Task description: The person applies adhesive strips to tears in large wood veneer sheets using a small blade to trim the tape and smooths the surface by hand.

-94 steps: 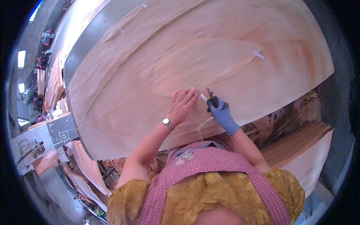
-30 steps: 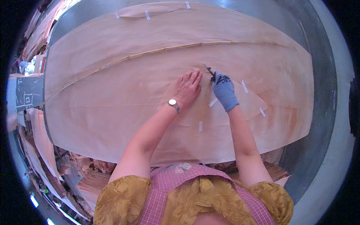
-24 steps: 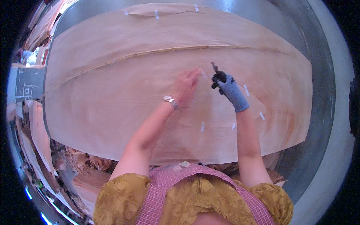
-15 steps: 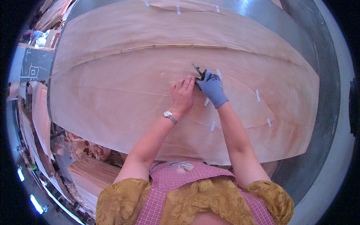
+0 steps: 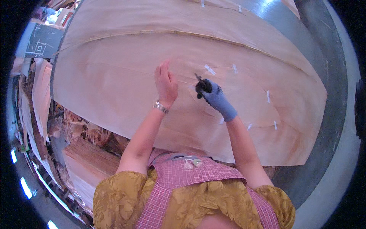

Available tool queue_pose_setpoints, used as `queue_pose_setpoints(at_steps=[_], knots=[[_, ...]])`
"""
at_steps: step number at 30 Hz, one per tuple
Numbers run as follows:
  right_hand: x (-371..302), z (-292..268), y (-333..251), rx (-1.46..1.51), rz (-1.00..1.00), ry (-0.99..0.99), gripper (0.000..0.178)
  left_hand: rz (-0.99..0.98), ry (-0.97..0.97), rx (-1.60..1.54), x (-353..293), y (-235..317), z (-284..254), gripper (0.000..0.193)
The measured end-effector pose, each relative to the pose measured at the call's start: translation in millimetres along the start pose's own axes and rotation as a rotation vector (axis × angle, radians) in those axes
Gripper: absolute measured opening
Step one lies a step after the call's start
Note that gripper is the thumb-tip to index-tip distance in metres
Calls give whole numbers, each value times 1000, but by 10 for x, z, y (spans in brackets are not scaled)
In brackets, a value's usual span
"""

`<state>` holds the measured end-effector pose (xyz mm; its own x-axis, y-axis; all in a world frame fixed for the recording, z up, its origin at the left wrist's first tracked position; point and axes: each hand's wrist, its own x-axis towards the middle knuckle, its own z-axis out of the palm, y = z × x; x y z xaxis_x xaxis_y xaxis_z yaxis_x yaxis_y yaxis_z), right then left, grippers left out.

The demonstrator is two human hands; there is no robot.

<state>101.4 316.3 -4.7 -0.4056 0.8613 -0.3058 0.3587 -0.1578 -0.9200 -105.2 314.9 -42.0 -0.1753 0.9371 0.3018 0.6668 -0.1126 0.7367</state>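
In the head view, a large sheet of pale wood veneer [image 5: 114,87] lies spread over a grey tabletop [image 5: 335,99], and both hands work above its middle. The right hand [image 5: 213,95], in a blue glove, is clamped around a small dark tool [image 5: 201,84], whose tip sticks out up and to the left of the fist, close over the veneer. The left hand [image 5: 166,82] is bare, with its fingers straight and held together, pointing away from the person; it appears raised on edge just over the sheet, and whether it touches the wood cannot be told. It grips nothing. A wristwatch [image 5: 160,107] sits on the left wrist. The two hands are near each other, the tool between them, nearer the right.

Both forearms rise from the lower edge, the left one bare and angled up to the right, the right one angled up to the left.

Short strips of white tape [image 5: 209,69] lie on the veneer: two just above the right hand, and four more to its right and below it along a curved seam, six counted there. Two further strips sit at the far top edge. One tool and one watch are visible. Left of the left forearm, below the tabletop's edge, lie stacked veneer sheets [image 5: 87,168] and scraps.
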Motion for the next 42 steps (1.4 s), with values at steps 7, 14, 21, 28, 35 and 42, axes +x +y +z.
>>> queue_pose_setpoints(at_steps=[7,14,21,28,35,42], knots=[[177,284,212,-788,43,206,35,146,-286,375,-812,502,-160,68],[-460,442,678,-212,121,409,23,161,-341,525,-938,450,59,73],[-1710,-527,801,117,272,807,22,254,-363,562,-851,50,-242,68],[-2596,-1338,1193,-843,685,768,28,275,-340,568,-874,185,-92,68],[-1797,-1235,1551,-809,272,1112,28,369,-259,663,-890,44,-135,69],[-2077,-1396,1820,-1062,144,958,46,140,-514,217,-917,-41,-430,81]])
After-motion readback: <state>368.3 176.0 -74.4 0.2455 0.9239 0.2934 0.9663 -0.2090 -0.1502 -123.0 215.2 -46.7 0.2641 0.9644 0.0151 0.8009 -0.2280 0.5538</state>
